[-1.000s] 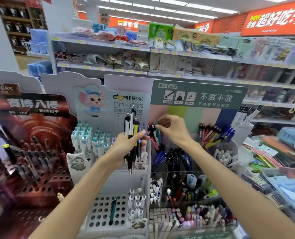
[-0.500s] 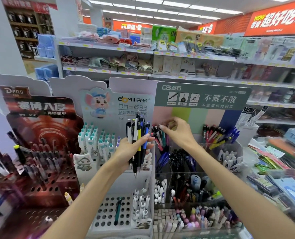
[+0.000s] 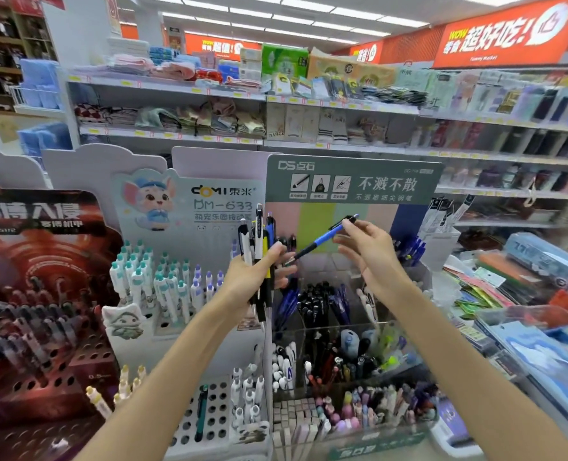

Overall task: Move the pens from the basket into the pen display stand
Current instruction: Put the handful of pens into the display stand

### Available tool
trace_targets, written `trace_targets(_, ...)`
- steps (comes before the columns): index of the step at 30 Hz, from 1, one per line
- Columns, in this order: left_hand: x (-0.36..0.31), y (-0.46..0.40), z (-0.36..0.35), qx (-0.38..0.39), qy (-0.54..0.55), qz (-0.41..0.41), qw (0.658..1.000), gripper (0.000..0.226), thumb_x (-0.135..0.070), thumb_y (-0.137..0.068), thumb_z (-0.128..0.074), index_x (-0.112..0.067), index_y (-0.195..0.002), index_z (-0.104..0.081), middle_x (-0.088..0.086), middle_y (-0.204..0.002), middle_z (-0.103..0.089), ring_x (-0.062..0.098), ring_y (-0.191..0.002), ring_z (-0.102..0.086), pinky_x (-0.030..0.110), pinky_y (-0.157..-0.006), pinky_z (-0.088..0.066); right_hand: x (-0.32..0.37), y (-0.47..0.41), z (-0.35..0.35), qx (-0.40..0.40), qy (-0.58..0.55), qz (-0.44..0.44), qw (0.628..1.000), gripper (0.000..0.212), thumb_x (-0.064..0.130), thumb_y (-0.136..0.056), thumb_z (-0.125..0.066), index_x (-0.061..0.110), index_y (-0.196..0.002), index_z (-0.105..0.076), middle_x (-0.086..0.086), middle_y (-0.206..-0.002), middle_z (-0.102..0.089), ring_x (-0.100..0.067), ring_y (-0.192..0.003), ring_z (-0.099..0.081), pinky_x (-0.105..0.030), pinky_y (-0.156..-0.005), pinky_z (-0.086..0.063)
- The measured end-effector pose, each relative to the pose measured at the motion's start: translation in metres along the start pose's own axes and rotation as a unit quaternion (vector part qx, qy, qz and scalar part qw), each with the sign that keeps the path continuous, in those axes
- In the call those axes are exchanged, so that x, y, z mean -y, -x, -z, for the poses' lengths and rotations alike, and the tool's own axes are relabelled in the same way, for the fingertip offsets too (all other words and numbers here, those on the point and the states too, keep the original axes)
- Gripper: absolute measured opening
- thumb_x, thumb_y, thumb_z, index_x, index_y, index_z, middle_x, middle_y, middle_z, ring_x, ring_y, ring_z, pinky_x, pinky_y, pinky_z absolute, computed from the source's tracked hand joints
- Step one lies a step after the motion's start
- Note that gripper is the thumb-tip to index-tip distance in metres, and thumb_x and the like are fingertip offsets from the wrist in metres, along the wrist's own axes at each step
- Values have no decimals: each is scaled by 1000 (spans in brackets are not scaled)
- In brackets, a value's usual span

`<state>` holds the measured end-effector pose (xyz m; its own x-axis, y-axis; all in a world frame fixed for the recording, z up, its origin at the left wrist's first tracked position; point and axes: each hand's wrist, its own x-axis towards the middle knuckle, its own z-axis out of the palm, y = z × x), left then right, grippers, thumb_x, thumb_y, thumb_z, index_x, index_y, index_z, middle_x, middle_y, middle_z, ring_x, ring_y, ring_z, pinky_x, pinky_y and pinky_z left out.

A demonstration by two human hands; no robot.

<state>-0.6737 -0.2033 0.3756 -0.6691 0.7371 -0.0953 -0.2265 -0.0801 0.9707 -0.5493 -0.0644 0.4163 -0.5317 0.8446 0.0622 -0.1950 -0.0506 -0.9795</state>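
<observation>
My left hand [image 3: 254,279] grips a bundle of pens [image 3: 259,242], black, white, yellow and blue, held upright in front of the displays. My right hand [image 3: 369,251] pinches the clip end of a single blue pen [image 3: 322,240], which slants down-left toward the bundle, its tip close to my left fingers. Behind and below both hands stands the clear tiered pen display stand [image 3: 342,331] with a green header card [image 3: 352,181]; its compartments hold blue, black and red pens. No basket is in view.
A white stand with teal-capped pens [image 3: 162,287] sits left of my hands, and a dark red stand [image 3: 39,327] further left. Stationery packs lie at the right [image 3: 525,294]. Store shelves [image 3: 276,141] fill the background.
My right hand has come away from the top-left compartment of the stand, moved right and up, and now holds one blue pen. The left hand's bundle stayed about where it was.
</observation>
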Motion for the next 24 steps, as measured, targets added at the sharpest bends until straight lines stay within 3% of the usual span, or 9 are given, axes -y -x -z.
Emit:
trace_targets(2, -2, 0, 3, -7, 11, -7, 1000, 28, -31, -89, -65, -7, -103, -66, 4, -91, -76, 19, -85, -73, 26, -70, -60, 1, -10, 13, -90, 70, 85, 990, 9, 12, -95, -56, 7, -102, -54, -5, -89, -64, -7, -67, -65, -15, -61, -54)
trace_targets(4, -2, -1, 8, -12, 10, -17, 1000, 28, -32, -89, -64, -8, -103, -65, 3, -91, -76, 19, -87, -73, 26, -72, -60, -5, -19, 20, -119, 192, 147, 963, 9, 12, -93, -58, 10, -101, -54, -8, -93, -67, -10, -70, -66, -20, -69, -55)
trace_targets(7, -2, 0, 13, -10, 0, -6, 1000, 31, -34, -89, -64, -7, -103, -67, 3, -92, -76, 18, -88, -73, 29, -78, -59, -19, -30, 10, -23, 327, 151, 933, 14, 11, -91, -62, 8, -104, -57, -7, -97, -67, -19, -85, -67, -33, -83, -55)
trace_targets(9, 0, 2, 15, -13, -6, 4, 1000, 34, -35, -88, -64, -6, -105, -67, 4, -92, -76, 18, -88, -72, 31, -81, -57, -26, -36, -3, 26, 403, 146, 903, 23, 13, -89, -65, 3, -109, -62, -5, -95, -67, -20, -89, -66, -35, -87, -53)
trace_targets(12, 3, 4, 20, -2, 6, 22, 1000, 41, -33, -89, -63, -2, -116, -61, 1, -92, -76, 16, -87, -73, 26, -74, -58, -35, -43, -18, 80, 508, 135, 847, 29, 19, -85, -69, 3, -110, -67, -11, -101, -72, -24, -94, -68, -38, -89, -53)
trace_targets(17, 3, 10, 26, 28, 9, 37, 999, 32, -31, -91, -61, -6, -111, -64, 2, -92, -76, 15, -87, -73, 26, -74, -59, -44, -44, -27, 58, 554, 134, 819, 25, 25, -84, -71, 8, -103, -72, -11, -100, -72, -28, -94, -66, -32, -77, -51)
trace_targets(20, 3, 12, 28, 36, 28, 42, 998, 29, -30, -91, -60, -7, -107, -66, 5, -94, -75, 16, -86, -73, 23, -68, -58, -44, -42, -29, 41, 616, 137, 775, 27, 34, -84, -70, 13, -101, -73, -8, -97, -72, -27, -90, -65, -26, -66, -43)
trace_targets(22, 2, 13, 28, 35, 31, 43, 998, 30, -31, -90, -61, -6, -105, -67, 6, -93, -75, 15, -83, -73, 22, -65, -57, -44, -40, -27, 25, 587, 142, 797, 32, 42, -83, -69, 15, -100, -72, -5, -94, -72, -24, -87, -65, -28, -70, -48)
trace_targets(24, 2, 12, 26, 41, 25, 43, 998, 32, -32, -89, -62, -5, -105, -68, 6, -90, -75, 14, -77, -71, 21, -62, -55, -40, -33, -26, 12, 494, 142, 858, 38, 49, -85, -63, 15, -102, -70, -1, -92, -71, -17, -84, -65, -30, -75, -51)
